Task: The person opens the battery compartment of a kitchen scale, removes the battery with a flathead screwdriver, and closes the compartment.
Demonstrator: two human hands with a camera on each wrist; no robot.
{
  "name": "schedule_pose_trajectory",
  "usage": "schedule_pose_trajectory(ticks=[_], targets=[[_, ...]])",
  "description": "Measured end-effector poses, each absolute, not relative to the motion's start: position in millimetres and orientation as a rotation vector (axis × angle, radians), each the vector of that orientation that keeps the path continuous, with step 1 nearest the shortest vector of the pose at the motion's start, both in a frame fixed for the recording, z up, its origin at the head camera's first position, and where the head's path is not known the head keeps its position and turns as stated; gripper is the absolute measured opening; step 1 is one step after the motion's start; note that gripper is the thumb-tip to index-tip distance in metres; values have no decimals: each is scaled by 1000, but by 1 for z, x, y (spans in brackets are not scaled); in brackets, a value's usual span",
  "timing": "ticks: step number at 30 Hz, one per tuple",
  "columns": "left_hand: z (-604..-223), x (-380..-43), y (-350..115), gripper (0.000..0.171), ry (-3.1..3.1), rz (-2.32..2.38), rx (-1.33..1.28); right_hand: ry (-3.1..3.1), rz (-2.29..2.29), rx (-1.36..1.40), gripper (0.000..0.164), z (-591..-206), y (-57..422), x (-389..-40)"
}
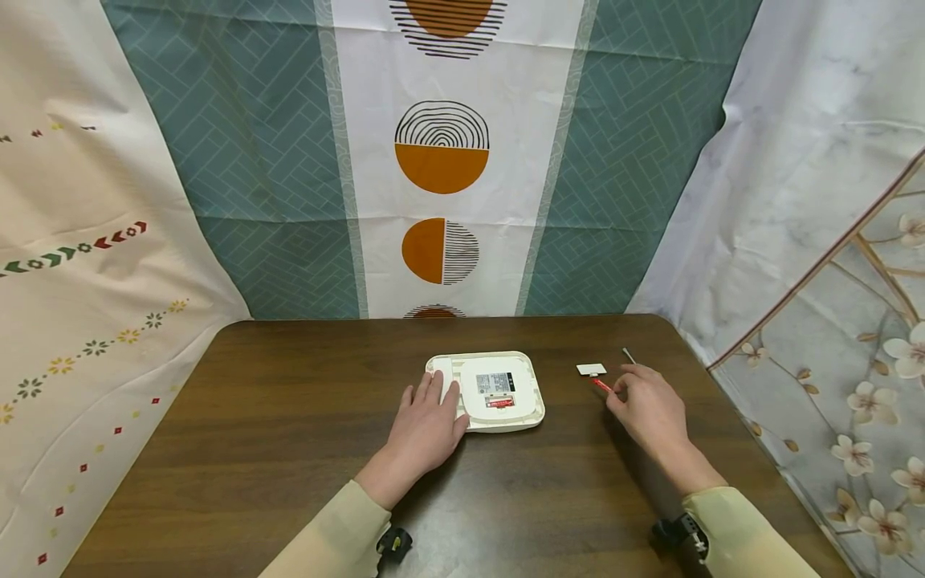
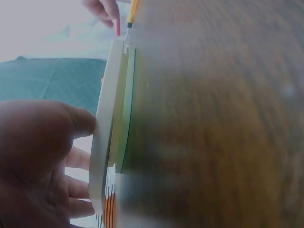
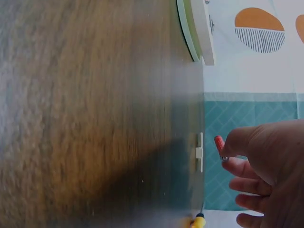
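Note:
A white, flat device (image 1: 531,397) like a kitchen scale, with rounded corners, lies on the table, its labelled underside up. A red battery (image 1: 500,402) sits in a small compartment there. My left hand (image 1: 426,425) rests on the device's left end, fingers spread, thumb at the near edge. To the right, my right hand (image 1: 650,409) pinches another red battery (image 3: 219,145) between thumb and forefinger, raised above the table. Just beyond its tip lies a small white cover (image 1: 591,369). The green, glass-like plate (image 2: 127,114) under the device shows in the left wrist view.
A screwdriver (image 1: 629,355) lies behind the right hand, its yellow handle (image 3: 198,221) visible in the right wrist view. The brown wooden table (image 1: 289,449) ends at patterned cloths hung at the back and both sides.

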State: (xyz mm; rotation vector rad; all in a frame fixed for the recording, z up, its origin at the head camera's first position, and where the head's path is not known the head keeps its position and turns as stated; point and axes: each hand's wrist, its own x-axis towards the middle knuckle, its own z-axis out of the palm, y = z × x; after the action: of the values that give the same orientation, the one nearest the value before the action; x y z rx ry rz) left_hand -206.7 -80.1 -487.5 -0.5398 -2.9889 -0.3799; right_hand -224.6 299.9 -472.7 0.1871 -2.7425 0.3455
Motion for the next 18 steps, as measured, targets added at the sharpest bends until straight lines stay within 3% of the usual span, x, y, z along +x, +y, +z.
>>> schedule_pose_trajectory(ticks=[18], targets=[[-487,-208,-78,60,-2995,-376,-535,-2794,231,162,15,-475,316,-224]])
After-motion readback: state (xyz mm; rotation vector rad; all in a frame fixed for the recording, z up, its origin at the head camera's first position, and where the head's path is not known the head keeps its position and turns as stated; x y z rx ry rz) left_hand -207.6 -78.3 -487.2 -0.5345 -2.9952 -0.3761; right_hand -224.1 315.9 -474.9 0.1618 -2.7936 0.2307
